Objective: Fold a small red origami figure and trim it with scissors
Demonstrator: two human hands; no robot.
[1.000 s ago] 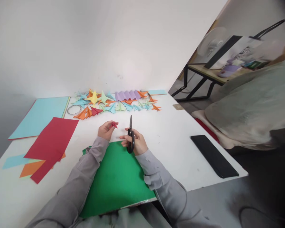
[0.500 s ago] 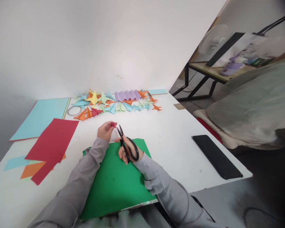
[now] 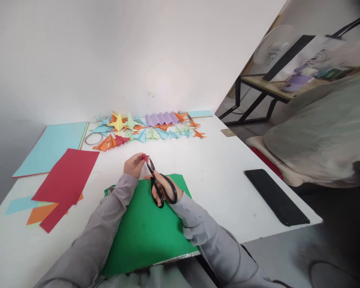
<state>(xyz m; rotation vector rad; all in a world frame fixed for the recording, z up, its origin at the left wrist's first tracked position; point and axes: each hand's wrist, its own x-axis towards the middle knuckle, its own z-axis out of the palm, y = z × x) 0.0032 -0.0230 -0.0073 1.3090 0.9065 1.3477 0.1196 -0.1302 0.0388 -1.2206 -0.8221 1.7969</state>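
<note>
Between its pinched fingertips, my left hand [image 3: 134,165] has a small folded piece of red paper [image 3: 146,158]. My right hand [image 3: 165,188] is closed on black-handled scissors [image 3: 169,191], whose blades point up and to the left. The blade tips are at the red paper's lower right edge; whether they touch it is too small to tell. Both hands are raised over the far edge of a green sheet [image 3: 147,228] near the table's front.
Folded paper pieces in several colours [image 3: 152,133] line the wall side. Red sheets [image 3: 67,176], a light blue sheet [image 3: 52,144] and a metal ring [image 3: 93,139] are at left. A black phone [image 3: 276,196] lies at right, with a person [image 3: 321,136] beyond.
The scissors have moved closer to the red paper, and their handles have spread a little wider. The red paper is turned slightly in my left hand. The view has shifted slightly.
</note>
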